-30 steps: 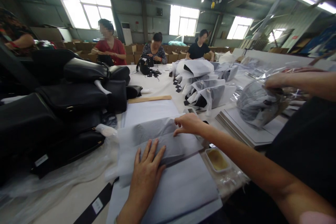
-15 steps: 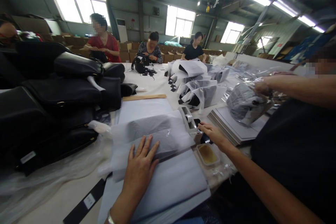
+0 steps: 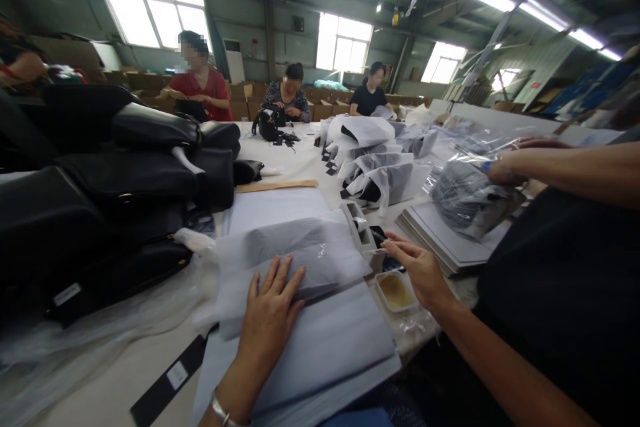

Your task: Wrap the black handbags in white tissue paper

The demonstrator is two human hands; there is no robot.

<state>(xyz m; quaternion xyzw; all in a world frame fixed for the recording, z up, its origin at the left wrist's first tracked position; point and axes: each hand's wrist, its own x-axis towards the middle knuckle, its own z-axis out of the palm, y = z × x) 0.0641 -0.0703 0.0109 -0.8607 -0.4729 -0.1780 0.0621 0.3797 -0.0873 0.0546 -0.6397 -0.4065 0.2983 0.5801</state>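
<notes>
left hand (image 3: 270, 313) ungloved, four slim fingers plus thumb, rounded tips. left wrist (image 3: 235, 377) has a silver-coloured bangle (image 3: 219, 407) on it, narrow band, shiny, rigid-looking, finer detail too small to read. right hand (image 3: 420, 273) also ungloved, slim fingers, not all countable from this angle. right forearm (image 3: 510, 360) bare, slender, narrows toward the wrist, upper end out of frame. bottom edge: patch of mid-blue cloth (image 3: 357, 417), dark speckled cloth (image 3: 404, 407) right beside it, both look like own clothing, garment type can't tell
</notes>
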